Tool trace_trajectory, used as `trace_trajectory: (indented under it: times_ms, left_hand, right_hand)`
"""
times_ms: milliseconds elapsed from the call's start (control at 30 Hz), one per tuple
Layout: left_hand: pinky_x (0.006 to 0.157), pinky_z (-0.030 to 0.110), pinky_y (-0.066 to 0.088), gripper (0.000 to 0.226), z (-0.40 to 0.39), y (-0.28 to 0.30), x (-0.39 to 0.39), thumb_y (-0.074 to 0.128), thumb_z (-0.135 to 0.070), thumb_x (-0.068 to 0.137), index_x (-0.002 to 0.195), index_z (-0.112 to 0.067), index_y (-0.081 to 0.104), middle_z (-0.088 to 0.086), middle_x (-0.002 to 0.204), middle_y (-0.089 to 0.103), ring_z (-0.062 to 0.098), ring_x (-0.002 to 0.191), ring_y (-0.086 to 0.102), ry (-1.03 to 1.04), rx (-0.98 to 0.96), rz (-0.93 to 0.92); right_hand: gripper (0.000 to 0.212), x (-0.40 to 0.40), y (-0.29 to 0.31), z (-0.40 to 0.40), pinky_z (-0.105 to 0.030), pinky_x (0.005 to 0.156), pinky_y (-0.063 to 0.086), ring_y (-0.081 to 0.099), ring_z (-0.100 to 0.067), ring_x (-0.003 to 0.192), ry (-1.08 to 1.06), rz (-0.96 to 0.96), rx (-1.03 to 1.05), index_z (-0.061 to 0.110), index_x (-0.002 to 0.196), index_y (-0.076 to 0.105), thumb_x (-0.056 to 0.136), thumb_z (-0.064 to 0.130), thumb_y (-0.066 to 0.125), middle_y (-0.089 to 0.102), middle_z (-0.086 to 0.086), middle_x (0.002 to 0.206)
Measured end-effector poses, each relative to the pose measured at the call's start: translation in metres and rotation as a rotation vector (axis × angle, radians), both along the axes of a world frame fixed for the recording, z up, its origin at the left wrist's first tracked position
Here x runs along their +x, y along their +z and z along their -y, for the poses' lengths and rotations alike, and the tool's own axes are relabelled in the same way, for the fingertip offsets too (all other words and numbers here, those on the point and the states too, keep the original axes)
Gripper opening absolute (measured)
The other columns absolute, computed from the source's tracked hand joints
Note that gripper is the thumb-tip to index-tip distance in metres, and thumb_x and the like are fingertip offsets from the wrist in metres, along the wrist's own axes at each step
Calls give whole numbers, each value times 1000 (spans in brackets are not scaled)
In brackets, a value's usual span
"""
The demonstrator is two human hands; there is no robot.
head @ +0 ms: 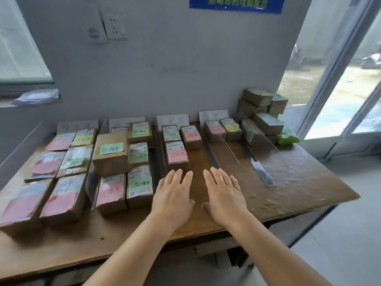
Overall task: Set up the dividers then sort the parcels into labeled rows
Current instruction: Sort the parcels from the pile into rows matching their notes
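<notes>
The blue sign (237, 3) on the wall is cut by the top edge, its writing blurred, and the parcel (18, 207) at the tabletop's near left corner runs off the left edge.

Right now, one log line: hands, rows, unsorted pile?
left hand: open, flat above table | right hand: open, flat | rows: four labeled, parcels in each | pile: unsorted, back right

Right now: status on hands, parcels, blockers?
Left hand and right hand open, flat over table. Unsorted parcel pile far right. Clear divider beside right hand.
</notes>
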State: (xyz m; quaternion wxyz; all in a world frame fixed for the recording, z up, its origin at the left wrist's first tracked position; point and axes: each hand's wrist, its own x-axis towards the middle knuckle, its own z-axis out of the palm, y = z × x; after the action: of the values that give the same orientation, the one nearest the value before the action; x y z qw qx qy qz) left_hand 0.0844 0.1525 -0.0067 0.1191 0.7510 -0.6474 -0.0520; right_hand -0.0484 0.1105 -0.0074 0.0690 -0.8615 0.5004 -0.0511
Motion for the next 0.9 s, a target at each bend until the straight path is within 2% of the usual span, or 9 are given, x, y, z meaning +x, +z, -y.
trace_trajectory:
  times_ms: [233, 500, 700, 900]
  left_hand:
    - [118, 37, 9, 72, 35, 2, -96, 52, -36, 95, 152, -28, 10, 0, 159, 14, 21, 148, 6, -122, -31, 10]
    - [118, 38, 13, 73, 88, 5, -176, 51, -39, 95, 153, -23, 9, 3, 159, 16, 22, 147, 10, -263, -38, 72]
    - [118, 37, 14, 72, 150, 6, -225, 51, -40, 95, 152, -24, 12, 1, 158, 18, 21, 146, 11, -332, -67, 46]
    - [118, 37, 15, 73, 234, 10, -253, 50, -42, 95, 153, -23, 11, 3, 158, 18, 22, 146, 12, -337, -86, 59]
  right_hand:
    - [83, -104, 3, 26, -37, 118, -2, -6, -19, 148, -91, 30, -29, 21, 152, 0, 93, 26, 58, 1, 0, 160]
    - [85, -191, 10, 67, -36, 119, -1, -9, -17, 147, -232, 66, 15, 21, 152, -1, 91, 31, 59, -3, 0, 160]
    - [84, -243, 5, 114, -35, 118, -4, -8, -16, 147, -312, 72, -7, 22, 152, -1, 92, 29, 57, -2, 1, 161]
    - [85, -279, 10, 185, -36, 119, -1, -8, -17, 147, -357, 24, 0, 22, 153, -3, 93, 37, 56, -5, 2, 161]
